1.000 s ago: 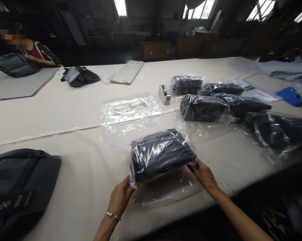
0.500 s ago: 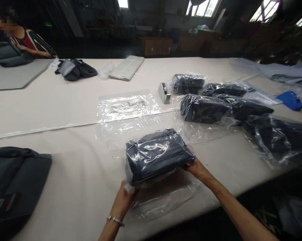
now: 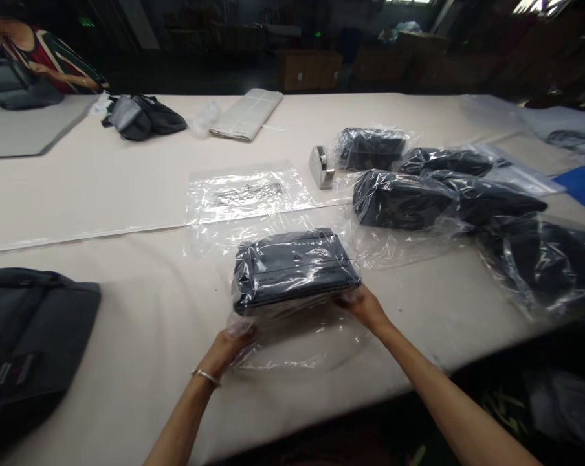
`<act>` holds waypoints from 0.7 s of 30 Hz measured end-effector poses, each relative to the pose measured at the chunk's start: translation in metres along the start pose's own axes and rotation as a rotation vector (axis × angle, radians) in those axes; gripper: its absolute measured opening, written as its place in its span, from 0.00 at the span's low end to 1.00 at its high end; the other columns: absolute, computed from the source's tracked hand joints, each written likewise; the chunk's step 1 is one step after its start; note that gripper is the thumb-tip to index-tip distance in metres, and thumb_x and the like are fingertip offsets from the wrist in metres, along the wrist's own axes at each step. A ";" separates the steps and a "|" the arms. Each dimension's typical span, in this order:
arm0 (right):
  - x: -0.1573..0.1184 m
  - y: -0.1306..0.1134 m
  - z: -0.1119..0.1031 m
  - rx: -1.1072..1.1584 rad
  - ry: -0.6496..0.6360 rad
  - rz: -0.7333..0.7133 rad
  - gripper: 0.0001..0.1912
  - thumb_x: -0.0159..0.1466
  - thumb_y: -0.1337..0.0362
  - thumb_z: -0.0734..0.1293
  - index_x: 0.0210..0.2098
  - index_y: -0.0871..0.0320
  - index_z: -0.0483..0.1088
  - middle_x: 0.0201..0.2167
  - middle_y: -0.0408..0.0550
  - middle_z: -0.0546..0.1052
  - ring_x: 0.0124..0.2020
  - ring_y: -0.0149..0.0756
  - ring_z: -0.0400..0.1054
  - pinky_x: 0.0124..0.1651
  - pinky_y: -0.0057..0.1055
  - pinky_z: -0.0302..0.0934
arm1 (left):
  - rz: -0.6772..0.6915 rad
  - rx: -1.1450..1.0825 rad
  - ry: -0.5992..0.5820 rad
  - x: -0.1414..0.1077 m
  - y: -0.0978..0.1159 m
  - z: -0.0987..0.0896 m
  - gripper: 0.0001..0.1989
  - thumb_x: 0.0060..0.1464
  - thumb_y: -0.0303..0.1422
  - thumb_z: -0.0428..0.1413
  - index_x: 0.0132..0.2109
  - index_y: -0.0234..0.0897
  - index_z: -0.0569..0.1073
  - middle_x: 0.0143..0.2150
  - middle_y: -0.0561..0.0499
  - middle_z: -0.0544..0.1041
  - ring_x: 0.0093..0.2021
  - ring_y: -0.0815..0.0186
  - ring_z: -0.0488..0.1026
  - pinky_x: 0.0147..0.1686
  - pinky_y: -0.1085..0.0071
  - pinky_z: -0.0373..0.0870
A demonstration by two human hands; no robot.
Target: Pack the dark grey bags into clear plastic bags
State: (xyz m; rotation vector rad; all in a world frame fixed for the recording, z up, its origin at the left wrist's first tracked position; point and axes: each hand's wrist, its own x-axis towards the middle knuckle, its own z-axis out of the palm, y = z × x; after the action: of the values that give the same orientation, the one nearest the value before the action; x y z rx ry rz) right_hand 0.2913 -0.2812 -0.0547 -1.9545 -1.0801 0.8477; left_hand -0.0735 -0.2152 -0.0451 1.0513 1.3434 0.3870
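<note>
A dark folded bag in clear plastic (image 3: 297, 268) is between my two hands, over the near part of the white table (image 3: 142, 336). My left hand (image 3: 234, 343) is closed on the plastic at its near left corner. At its near right corner, my right hand (image 3: 363, 307) grips the wrapping, with the fingers partly hidden beneath. Loose plastic hangs toward me between the hands. Just behind lies a flat clear plastic bag with a printed box (image 3: 248, 194).
Several plastic-wrapped dark bags (image 3: 404, 204) lie at the right. A tape dispenser (image 3: 321, 168) stands behind. A dark backpack (image 3: 30, 343) is at the near left. Farther back are a folded grey sheet (image 3: 248, 115), a dark bundle (image 3: 144, 116) and a person (image 3: 54, 58).
Both hands and the wrapped bag have shifted slightly left and away from me. The bag's top now faces up more, showing print on the plastic. The camera view has tilted down slightly.
</note>
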 end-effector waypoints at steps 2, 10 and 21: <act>-0.011 0.009 -0.015 -0.129 0.038 0.030 0.23 0.43 0.53 0.77 0.38 0.49 0.75 0.42 0.46 0.79 0.50 0.53 0.69 0.57 0.45 0.59 | -0.043 -0.004 -0.035 -0.016 -0.008 -0.007 0.25 0.37 0.48 0.66 0.39 0.34 0.79 0.36 0.47 0.81 0.40 0.55 0.77 0.44 0.62 0.72; -0.050 0.026 -0.078 -0.256 0.033 0.142 0.14 0.54 0.49 0.68 0.25 0.52 0.69 0.24 0.44 0.76 0.31 0.43 0.71 0.39 0.37 0.63 | -0.134 -0.163 0.052 -0.083 -0.055 -0.028 0.24 0.39 0.50 0.67 0.38 0.37 0.76 0.26 0.56 0.74 0.27 0.68 0.70 0.30 0.73 0.68; -0.064 0.051 -0.085 -0.193 0.093 0.134 0.09 0.47 0.55 0.72 0.25 0.52 0.73 0.24 0.42 0.76 0.32 0.43 0.70 0.43 0.39 0.65 | -0.011 -0.209 0.391 -0.097 -0.077 -0.002 0.24 0.34 0.46 0.67 0.35 0.39 0.67 0.23 0.60 0.69 0.26 0.66 0.72 0.29 0.70 0.74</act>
State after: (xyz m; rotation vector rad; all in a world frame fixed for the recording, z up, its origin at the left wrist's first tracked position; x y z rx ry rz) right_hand 0.3530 -0.3808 -0.0422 -2.2250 -1.0166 0.7371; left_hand -0.1238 -0.3278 -0.0475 0.8182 1.6126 0.7372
